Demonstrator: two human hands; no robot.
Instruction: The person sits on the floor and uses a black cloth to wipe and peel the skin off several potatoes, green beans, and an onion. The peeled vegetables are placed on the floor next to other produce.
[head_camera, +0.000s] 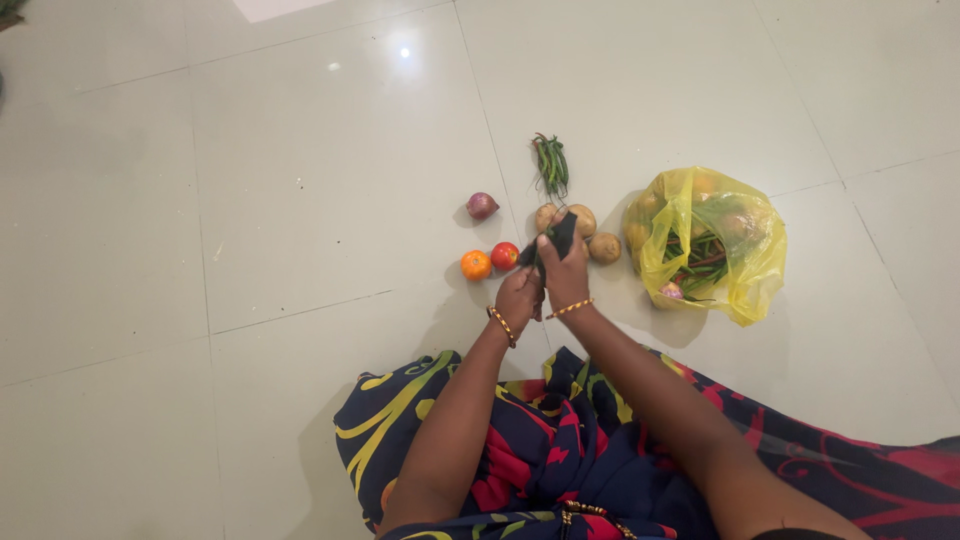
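My left hand (517, 297) and my right hand (565, 277) meet in front of me over the tiled floor. Both grip a dark, long vegetable (560, 235), whose upper end sticks out above my right fingers. Just beyond the hands lie three potatoes (582, 220) in a small group. A red tomato (505, 255) and an orange tomato (476, 265) sit to the left of my left hand. Farther out a purple onion (482, 206) and a bunch of green beans (551, 165) rest on the floor.
A yellow plastic bag (745, 270) lies open to the right, holding green beans, potatoes and an onion. My lap is covered by dark patterned cloth (560, 450) with red and yellow swirls. Pale glossy floor tiles (300, 180) surround everything.
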